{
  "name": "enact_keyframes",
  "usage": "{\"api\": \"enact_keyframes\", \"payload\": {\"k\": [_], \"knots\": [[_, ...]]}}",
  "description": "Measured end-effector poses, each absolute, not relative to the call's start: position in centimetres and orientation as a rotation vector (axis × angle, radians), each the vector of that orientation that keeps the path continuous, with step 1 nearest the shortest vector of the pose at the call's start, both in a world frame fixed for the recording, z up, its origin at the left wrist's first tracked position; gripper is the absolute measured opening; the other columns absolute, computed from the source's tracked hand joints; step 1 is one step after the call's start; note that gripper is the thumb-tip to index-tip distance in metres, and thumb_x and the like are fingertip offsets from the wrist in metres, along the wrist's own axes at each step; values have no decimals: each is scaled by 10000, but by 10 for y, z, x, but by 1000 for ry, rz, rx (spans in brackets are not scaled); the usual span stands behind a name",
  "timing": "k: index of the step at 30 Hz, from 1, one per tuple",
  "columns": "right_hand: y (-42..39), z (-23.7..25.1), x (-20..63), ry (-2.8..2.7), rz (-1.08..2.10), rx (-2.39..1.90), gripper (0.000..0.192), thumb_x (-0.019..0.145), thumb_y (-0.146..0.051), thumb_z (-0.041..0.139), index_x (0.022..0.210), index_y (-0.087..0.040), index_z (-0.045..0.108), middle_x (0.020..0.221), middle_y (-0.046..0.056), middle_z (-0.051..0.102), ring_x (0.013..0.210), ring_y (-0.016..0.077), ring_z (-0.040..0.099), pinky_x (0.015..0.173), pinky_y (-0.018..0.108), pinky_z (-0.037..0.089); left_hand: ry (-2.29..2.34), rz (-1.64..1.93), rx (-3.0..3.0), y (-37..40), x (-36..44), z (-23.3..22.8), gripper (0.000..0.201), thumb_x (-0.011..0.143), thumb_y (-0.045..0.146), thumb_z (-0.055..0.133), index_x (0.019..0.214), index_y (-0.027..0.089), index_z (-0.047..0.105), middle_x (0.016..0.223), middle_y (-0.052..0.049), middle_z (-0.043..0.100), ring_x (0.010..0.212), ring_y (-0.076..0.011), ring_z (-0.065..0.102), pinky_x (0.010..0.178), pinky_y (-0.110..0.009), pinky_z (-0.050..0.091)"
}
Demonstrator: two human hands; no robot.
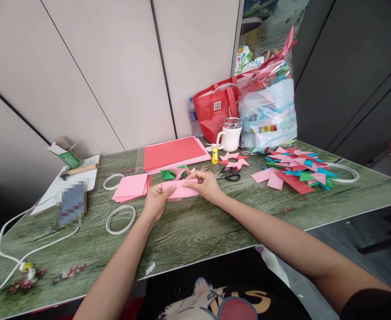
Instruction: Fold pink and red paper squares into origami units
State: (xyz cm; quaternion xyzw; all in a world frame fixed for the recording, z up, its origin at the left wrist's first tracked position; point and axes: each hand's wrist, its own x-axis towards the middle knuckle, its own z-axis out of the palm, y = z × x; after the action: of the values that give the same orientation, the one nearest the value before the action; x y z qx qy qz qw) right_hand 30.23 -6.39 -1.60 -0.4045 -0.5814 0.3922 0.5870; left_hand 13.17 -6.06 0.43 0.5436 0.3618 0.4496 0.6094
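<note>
A folded pink paper strip (181, 190) is held just above the green wood-grain table (195, 226), between both hands. My left hand (157, 201) pinches its left end from below. Its right end is pressed under the fingers of my right hand (206, 184). A stack of pink paper squares (131, 187) lies just left of the hands. Behind them sit small green and pink folded pieces (175, 173). Black scissors (229, 174) lie right of my right hand.
Red and pink sheets (173, 152), a yellow glue stick (215, 155), a pink star ring (234, 161), a white mug (230, 134), a red bag (214, 109) and a clear plastic bag (268, 106) stand behind. Folded colored pieces (295, 171) pile at right. Tape rings (121, 219) and a phone (71, 203) lie left.
</note>
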Motion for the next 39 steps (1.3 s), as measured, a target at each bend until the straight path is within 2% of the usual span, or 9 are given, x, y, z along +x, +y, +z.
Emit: {"api": "enact_keyframes", "payload": {"k": [9, 14, 18, 24, 31, 39], "knots": [[-64, -16, 303, -1342, 908, -961, 253, 576, -347, 720, 711, -144, 655, 720, 40, 664, 637, 158, 588, 575, 273, 459, 818, 1039, 1247, -60, 132, 4, 420, 564, 374, 732, 874, 98, 667, 820, -99, 692, 786, -237, 635, 599, -341, 552], [-64, -15, 304, -1417, 849, -973, 217, 608, -315, 701, 715, -134, 648, 730, 40, 660, 659, 153, 591, 589, 256, 452, 841, 1032, 1242, -61, 133, 5, 402, 575, 377, 725, 848, 87, 667, 794, -100, 693, 722, -215, 638, 571, -322, 547], [-66, -12, 304, -1530, 835, -944, 194, 661, -285, 659, 798, -149, 666, 800, 41, 676, 729, 161, 609, 654, 266, 464, 864, 989, 1284, -62, 133, 5, 359, 566, 347, 733, 799, 80, 674, 768, -95, 693, 663, -195, 632, 553, -311, 543], [-65, -13, 303, -1550, 809, -967, 151, 670, -295, 651, 719, -157, 685, 754, 37, 691, 728, 176, 620, 694, 286, 468, 879, 966, 1307, -63, 133, 6, 346, 572, 334, 727, 804, 82, 675, 770, -91, 693, 666, -192, 628, 561, -306, 540], [-63, -16, 304, -1509, 835, -989, 168, 666, -313, 653, 724, -159, 691, 760, 37, 691, 724, 173, 621, 676, 278, 468, 853, 1015, 1282, -60, 132, 8, 396, 617, 426, 676, 837, 97, 680, 753, -75, 693, 665, -200, 634, 558, -308, 525], [-64, -15, 304, -1523, 827, -979, 157, 671, -304, 648, 723, -162, 692, 761, 32, 692, 725, 171, 622, 687, 279, 468, 858, 1038, 1303, -60, 132, 6, 395, 606, 416, 689, 829, 90, 681, 731, -75, 692, 645, -192, 628, 539, -291, 517]]}}
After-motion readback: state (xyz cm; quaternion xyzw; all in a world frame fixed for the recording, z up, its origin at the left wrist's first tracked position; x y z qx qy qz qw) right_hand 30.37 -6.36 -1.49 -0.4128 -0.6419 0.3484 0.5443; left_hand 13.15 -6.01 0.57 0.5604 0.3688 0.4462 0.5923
